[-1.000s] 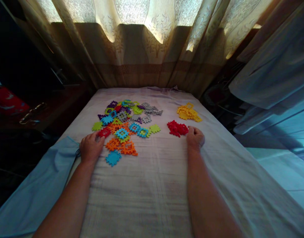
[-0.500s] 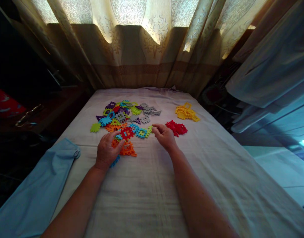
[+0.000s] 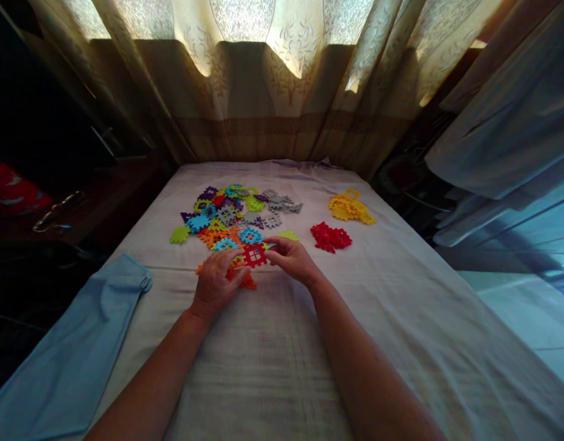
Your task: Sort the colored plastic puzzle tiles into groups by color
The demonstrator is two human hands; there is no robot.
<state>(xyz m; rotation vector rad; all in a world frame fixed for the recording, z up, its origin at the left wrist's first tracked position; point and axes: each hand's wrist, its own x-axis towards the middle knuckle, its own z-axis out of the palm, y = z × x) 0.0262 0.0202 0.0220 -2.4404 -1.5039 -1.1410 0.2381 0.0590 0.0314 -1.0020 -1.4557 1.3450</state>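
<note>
A red toothed building tile (image 3: 255, 261) with a window-like grid is held up between my two hands. The fingers of my left hand (image 3: 218, 278) close on its left edge. My right hand (image 3: 291, 260) pinches the right edge between thumb and fingertips. Beneath and just behind the left hand lie orange tiles (image 3: 249, 282), partly hidden by it. A blue tile (image 3: 251, 236) rests right behind the red one, and a lime green tile (image 3: 288, 235) lies just beyond the right hand.
A mixed pile of purple, green, blue and grey tiles (image 3: 226, 214) spreads across the bed's back left. On the right are a red heap (image 3: 330, 237) and a yellow heap (image 3: 350, 206). Light blue cloth (image 3: 93, 331) hangs over the left edge; a curtain (image 3: 258, 122) closes the far side.
The red window tile has come up off the pile and is now between both hands. My right hand has moved left to it, and my left hand has shifted slightly right.
</note>
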